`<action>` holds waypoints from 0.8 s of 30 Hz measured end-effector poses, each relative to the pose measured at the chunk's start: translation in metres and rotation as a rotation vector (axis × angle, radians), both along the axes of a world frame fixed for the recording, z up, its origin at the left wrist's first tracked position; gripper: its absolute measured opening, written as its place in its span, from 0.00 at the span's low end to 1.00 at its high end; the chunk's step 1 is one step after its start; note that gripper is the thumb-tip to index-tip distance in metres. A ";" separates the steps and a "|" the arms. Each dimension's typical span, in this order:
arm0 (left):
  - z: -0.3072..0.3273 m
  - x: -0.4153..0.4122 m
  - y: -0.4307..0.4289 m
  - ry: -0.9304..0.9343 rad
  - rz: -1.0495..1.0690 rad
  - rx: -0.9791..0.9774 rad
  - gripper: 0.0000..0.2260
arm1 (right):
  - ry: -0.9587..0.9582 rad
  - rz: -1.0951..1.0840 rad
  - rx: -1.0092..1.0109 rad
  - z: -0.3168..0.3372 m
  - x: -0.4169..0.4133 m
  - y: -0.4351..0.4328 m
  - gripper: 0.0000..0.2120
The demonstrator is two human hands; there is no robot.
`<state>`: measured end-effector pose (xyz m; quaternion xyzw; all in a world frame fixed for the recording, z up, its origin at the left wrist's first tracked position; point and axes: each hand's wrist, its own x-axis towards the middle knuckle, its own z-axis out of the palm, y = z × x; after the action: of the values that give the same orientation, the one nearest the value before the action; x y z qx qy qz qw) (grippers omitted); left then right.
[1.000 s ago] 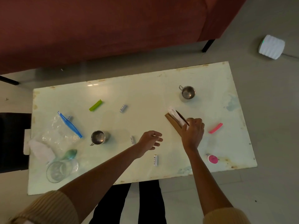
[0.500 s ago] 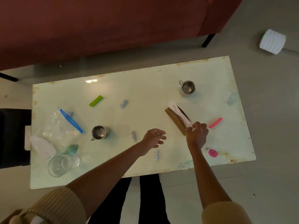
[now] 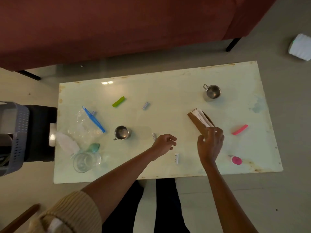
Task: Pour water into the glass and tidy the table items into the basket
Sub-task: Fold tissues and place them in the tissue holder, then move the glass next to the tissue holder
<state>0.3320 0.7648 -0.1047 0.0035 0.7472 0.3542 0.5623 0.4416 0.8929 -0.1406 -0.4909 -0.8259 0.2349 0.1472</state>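
Note:
A clear empty glass stands at the table's near left corner. A grey perforated basket sits off the table's left edge on a dark seat. A brown paper packet with white slips in it lies right of centre. My right hand grips its near end, thumb to the left, fingers on top. My left hand hovers over the middle of the table, loosely curled and holding nothing, beside a small white tube. No water container is in view.
On the pale table: two steel cups, green clip, blue clip on a plastic bag, pink clip, pink-capped bottle, white tubes. A red sofa stands behind.
My right hand has slid back along the packet to its near end. My head turned left, which brought the grey basket into view. The left hand has barely moved.

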 end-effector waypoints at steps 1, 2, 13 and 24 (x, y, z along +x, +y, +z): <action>0.000 -0.004 -0.011 0.047 -0.019 0.010 0.11 | 0.025 0.063 0.000 0.003 -0.008 -0.015 0.13; -0.001 -0.009 -0.024 0.123 -0.046 0.013 0.12 | 0.045 0.119 -0.001 0.004 -0.015 -0.031 0.12; -0.046 -0.044 -0.242 0.999 -0.040 -0.462 0.19 | -0.039 0.412 -0.366 -0.006 -0.057 -0.236 0.09; -0.058 -0.040 -0.302 0.709 0.286 -0.434 0.34 | -0.181 0.499 -0.383 -0.020 -0.060 -0.293 0.09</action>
<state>0.2916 0.4625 -0.1625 -0.0969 0.9440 0.2404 0.2041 0.3820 0.5994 -0.1603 -0.3109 -0.8714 0.3700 -0.0839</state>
